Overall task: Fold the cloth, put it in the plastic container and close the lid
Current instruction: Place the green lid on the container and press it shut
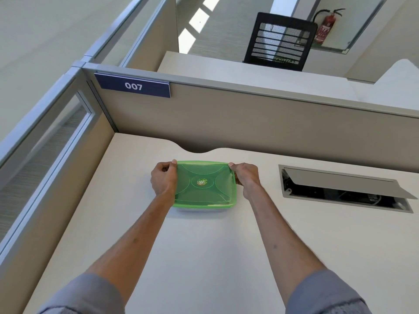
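- Container (205, 206) of clear plastic sits on the pale desk (204, 257), a little toward the person from the curved notch in the desk's far edge; only a thin strip of its body shows beneath the lid.
- Its green translucent lid (204, 183) lies flat on top, with a round sticker at the centre.
- The left hand (163, 179) clasps the lid's left edge, fingers curled over the rim near the far left corner.
- The right hand (247, 175) clasps the lid's right edge in the same way, thumb tip at the far right corner.
- Whether the lid is fully snapped down cannot be told.
- The cloth cannot be made out; the lid is too tinted to show what lies inside the container.
- Right of the container, well apart, a cable hatch (344, 189) is set into the desk with its flap raised.
- Beyond the container stands a beige partition (249, 114) carrying a blue plate marked 007 (133, 86).
- Past the partition, a black mesh chair (280, 41) and a red fire extinguisher (325, 27) are visible.
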Demonstrator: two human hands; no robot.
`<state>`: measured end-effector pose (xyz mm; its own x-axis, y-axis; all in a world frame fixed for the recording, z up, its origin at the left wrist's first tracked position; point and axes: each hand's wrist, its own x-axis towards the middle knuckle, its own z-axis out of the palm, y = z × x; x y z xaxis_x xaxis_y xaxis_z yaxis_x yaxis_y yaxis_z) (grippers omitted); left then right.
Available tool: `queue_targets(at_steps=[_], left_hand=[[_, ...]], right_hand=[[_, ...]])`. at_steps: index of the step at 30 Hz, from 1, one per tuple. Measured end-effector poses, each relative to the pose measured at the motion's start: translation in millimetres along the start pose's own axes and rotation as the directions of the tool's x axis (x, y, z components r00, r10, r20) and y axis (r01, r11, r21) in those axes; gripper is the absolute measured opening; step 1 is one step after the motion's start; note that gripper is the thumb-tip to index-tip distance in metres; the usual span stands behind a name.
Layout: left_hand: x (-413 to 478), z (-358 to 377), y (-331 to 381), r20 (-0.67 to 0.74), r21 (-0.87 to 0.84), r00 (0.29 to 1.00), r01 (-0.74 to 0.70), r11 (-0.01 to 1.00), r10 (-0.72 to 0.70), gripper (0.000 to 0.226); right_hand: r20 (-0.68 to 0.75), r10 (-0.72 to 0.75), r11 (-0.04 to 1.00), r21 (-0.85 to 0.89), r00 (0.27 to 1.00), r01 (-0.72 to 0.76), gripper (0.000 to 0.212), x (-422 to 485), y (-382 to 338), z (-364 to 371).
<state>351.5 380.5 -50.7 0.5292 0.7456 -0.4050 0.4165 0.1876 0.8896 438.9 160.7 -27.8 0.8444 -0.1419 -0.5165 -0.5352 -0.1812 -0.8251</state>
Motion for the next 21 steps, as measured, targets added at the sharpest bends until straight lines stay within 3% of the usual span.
queue_targets(at_steps=[3, 5, 8, 10, 12, 14, 18, 21], left_hand=[[-2, -4, 2, 0.042, 0.063, 0.998, -0.039, 0.997, 0.036, 0.028], [-4, -7, 6, 0.081, 0.114, 0.996, -0.057, 0.992, 0.048, 0.036], [-12, -14, 10, 0.117, 0.18, 0.991, -0.091, 0.979, 0.07, 0.043], [-21, -18, 9, 0.147, 0.302, 0.972, -0.222, 0.927, 0.185, 0.043], [-34, -21, 2, 0.201, 0.464, 0.911, -0.412, 0.784, 0.36, 0.043], [-49, -26, -9, 0.279, 0.57, 0.823, -0.556, 0.604, 0.495, 0.044], [-68, -33, -26, 0.468, 0.619, 0.639, -0.73, 0.289, 0.611, 0.049], [-75, -36, -28, 0.548, 0.636, 0.601, -0.751, 0.177, 0.581, 0.052]], right_hand=[[-0.022, -0.031, 0.999, 0.028, 0.999, 0.031, 0.023, -10, 10, -3], [-0.073, -0.083, 0.996, 0.018, 0.994, 0.085, 0.014, -22, 18, -7], [-0.127, -0.36, 0.912, -0.256, 0.924, 0.32, 0.022, -45, 27, -9], [-0.058, -0.579, 0.729, -0.484, 0.814, 0.484, 0.033, -61, 34, -8], [0.091, -0.693, 0.518, -0.628, 0.715, 0.581, 0.038, -71, 40, -6], [0.213, -0.684, 0.389, -0.703, 0.698, 0.596, 0.041, -80, 45, -6], [0.283, -0.67, 0.301, -0.742, 0.686, 0.599, 0.047, -91, 53, -10], [0.326, -0.644, 0.252, -0.764, 0.692, 0.594, 0.051, -96, 55, -15]])
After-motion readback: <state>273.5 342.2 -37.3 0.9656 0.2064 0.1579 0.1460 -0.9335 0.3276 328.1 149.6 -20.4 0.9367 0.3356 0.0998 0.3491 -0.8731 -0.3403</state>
